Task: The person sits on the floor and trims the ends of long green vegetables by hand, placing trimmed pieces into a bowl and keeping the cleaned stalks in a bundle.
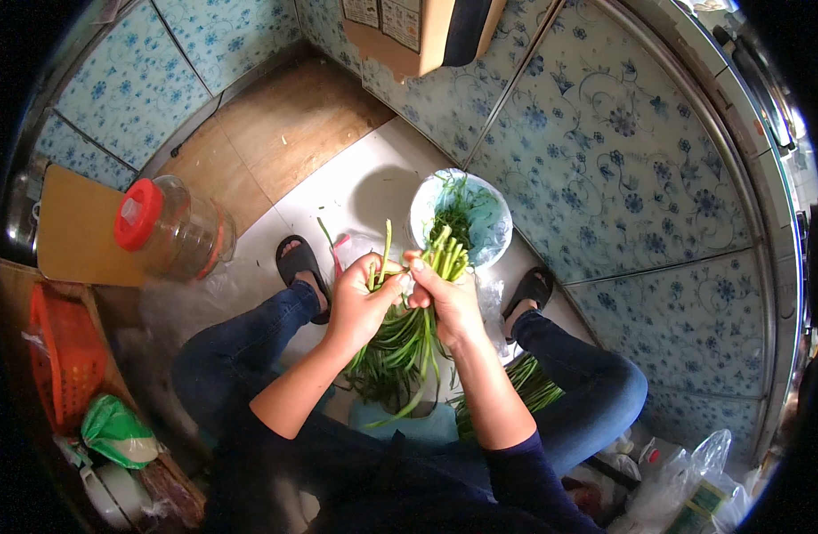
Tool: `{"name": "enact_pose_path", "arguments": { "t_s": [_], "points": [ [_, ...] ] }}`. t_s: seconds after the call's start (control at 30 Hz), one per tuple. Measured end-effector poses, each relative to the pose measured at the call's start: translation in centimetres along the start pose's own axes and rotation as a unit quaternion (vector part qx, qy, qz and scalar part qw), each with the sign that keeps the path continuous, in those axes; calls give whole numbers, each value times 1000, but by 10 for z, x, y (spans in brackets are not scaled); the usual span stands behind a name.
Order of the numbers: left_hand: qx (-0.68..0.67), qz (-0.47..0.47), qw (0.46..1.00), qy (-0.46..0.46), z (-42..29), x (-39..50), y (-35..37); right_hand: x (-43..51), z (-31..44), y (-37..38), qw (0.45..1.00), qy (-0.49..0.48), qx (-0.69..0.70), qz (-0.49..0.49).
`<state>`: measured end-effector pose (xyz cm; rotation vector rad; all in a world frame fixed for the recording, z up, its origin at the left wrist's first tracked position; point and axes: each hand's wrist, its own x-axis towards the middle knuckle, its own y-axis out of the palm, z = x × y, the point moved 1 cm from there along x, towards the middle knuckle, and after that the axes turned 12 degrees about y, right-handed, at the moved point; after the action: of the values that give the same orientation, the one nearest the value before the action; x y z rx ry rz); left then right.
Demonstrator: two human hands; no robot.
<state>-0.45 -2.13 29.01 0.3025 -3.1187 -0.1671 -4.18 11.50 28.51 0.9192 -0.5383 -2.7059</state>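
My right hand (454, 304) grips a bundle of long green leafy vegetable stalks (451, 253), with the cut ends pointing away from me. Their thin leaves hang down below my hands. A few separate stalks (387, 243) are held in my left hand (352, 310), and its thumb and fingertips meet those of my right hand. Just beyond the bundle stands a bin with a pale plastic liner (422, 200). Green trimmings (459, 203) lie inside it. Another heap of green stalks (536, 384) lies below my right forearm, partly hidden by my leg.
A clear jar with a red lid (138, 213) stands at left beside a tan board (75, 227). An orange plastic basket (65, 360) is lower left. A light blue plastic seat (372, 417) shows between my legs. Floral cabinet panels (622, 167) border the right. Plastic bags (696, 480) lie lower right.
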Motion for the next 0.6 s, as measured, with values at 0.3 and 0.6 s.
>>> {"name": "enact_pose_path", "arguments": {
  "t_s": [0.3, 0.6],
  "points": [
    [-16, 23, 997, -78, -4, -1, 2, 7, 10, -16, 995, -33, 87, -32],
    [-112, 13, 988, -111, 14, 14, -17, 16, 21, -52, 965, -186, 74, -171]
  ]
}}
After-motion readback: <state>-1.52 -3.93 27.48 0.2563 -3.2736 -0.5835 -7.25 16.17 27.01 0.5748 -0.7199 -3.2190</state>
